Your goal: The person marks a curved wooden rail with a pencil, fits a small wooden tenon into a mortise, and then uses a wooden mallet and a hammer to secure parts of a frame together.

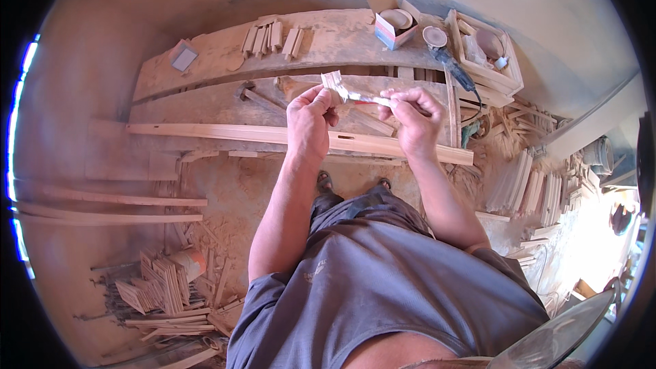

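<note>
Worn at 5 o'clock: slate-grey T-shirt [424,280], loose and creased, with wide rounded neckline [395,332] near the lower rim. Short sleeves [257,304] of matching cloth at 7 and 4 o'clock. Small pale print [316,271], illegible, at 6 o'clock. Nearer the centre, at 6 o'clock, dark trousers [326,204] and dark open-toed footwear [324,179]. Bare left hand [309,119] at 11 o'clock; bare right hand [414,121] at 2 o'clock.

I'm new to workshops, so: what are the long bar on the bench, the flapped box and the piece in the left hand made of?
The long bar looks like bare wood: pale and matte. The flapped box is probably printed cardboard, given its thin folded-out flaps. The piece in the left hand may be wood, pale with whitish patches; too small to tell.
</note>
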Tool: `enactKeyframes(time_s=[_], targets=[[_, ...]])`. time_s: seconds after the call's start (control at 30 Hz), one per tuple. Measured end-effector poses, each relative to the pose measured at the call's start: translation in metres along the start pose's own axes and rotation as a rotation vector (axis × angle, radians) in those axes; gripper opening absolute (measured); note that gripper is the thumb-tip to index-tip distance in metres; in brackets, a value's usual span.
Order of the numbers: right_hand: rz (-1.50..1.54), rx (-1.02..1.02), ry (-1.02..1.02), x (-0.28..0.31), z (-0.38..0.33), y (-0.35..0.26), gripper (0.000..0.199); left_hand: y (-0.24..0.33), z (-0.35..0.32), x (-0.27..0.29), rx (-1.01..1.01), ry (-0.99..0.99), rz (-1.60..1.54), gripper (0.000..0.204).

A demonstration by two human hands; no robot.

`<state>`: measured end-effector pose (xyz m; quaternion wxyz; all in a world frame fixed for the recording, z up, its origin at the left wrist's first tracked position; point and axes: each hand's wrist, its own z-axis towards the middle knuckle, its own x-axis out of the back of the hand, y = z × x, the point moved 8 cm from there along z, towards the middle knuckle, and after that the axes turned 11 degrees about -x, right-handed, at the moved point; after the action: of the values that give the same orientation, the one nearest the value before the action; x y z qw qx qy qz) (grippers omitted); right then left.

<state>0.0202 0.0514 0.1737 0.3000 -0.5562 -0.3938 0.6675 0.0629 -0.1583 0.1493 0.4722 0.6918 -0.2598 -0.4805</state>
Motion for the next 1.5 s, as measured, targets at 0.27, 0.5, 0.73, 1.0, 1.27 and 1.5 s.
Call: enactKeyframes(time_s=[0.27, 0.5, 0.73, 1.0, 1.27, 1.5], targets=[[-0.125, 0.027, 0.085, -0.01, 0.015, -0.014, 0.003, -0.001, -0.015, -0.023, 0.013, 0.001, 0.084, 0.018], [-0.368, 0.181, -0.084, -0.018, -0.012, -0.026, 0.006, -0.009, -0.016, -0.018, 0.029, 0.005, -0.051, 0.024], [0.014, -0.19, 0.129, 0.037, -0.002, -0.013, 0.007, 0.004, -0.017, -0.01, -0.221, 0.034, 0.394, 0.013], [0.398, -0.337, 0.096, 0.041, 0.013, 0.01, 0.009, 0.05, -0.07, -0.07, -1.217, -0.389, 1.148, 0.019], [0.243, -0.327, -0.022, 0.045, -0.006, -0.004, 0.006, 0.056, -0.077, -0.062, -1.348, -0.555, 1.23, 0.023], [0.099, -0.267, -0.036, 0.058, 0.001, -0.025, 0.004, 0.075, -0.071, -0.056, -1.478, -0.587, 1.177, 0.026]])
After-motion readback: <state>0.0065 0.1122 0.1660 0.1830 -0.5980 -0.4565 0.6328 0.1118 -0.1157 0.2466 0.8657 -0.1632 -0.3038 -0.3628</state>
